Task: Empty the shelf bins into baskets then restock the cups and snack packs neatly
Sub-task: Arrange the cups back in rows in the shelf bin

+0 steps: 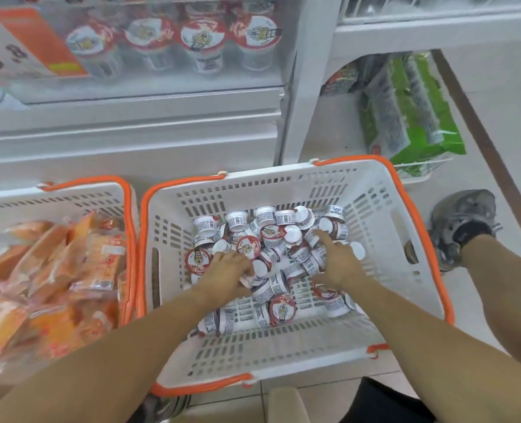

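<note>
A white basket with orange rim stands on the floor before me, holding several small red-lidded cups in a loose heap. My left hand is down in the heap, its fingers curled around a cup. Beside it my right hand lies flat on the cups, fingers spread, index finger pointing away from me. A second white basket on the left is filled with orange snack packs. Above, a clear shelf bin holds a row of the same cups.
An orange price sign leans at the bin's left. Green packs lie in a low wire rack to the right of a white shelf post. My shoe rests on the tiled floor beside the basket.
</note>
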The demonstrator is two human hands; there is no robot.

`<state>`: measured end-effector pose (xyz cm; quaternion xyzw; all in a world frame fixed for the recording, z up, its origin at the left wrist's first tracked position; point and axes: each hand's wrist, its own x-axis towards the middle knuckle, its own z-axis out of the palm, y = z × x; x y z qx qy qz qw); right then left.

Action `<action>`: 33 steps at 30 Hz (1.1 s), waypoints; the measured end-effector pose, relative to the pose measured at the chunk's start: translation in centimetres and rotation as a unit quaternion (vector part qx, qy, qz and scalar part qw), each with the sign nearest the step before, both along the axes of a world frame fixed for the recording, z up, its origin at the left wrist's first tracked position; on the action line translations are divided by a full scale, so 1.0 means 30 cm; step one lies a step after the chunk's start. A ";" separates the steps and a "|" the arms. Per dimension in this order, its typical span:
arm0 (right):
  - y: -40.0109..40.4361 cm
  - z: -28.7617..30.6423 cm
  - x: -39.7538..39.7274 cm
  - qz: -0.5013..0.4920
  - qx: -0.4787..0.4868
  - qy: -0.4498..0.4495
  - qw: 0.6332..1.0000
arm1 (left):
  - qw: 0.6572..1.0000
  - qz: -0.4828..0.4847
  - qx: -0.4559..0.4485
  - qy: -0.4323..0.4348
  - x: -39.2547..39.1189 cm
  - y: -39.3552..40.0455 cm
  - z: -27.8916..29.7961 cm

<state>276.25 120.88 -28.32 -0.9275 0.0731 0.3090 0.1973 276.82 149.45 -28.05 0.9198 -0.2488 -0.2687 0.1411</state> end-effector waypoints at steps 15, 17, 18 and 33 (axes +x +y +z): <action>0.033 0.202 0.008 -0.270 0.305 0.026 0.913 | 0.688 0.494 -0.366 0.386 -0.052 -0.189 0.107; 0.065 0.217 -0.018 -0.251 0.358 0.080 0.896 | 0.641 0.471 -0.405 0.451 -0.052 -0.202 0.107; 0.075 0.216 -0.032 -0.243 0.368 0.089 0.893 | 0.653 0.441 -0.403 0.466 -0.056 -0.203 0.103; -0.046 0.045 -0.113 0.108 -0.071 0.039 0.991 | 0.816 0.402 -0.228 0.347 -0.181 -0.226 0.015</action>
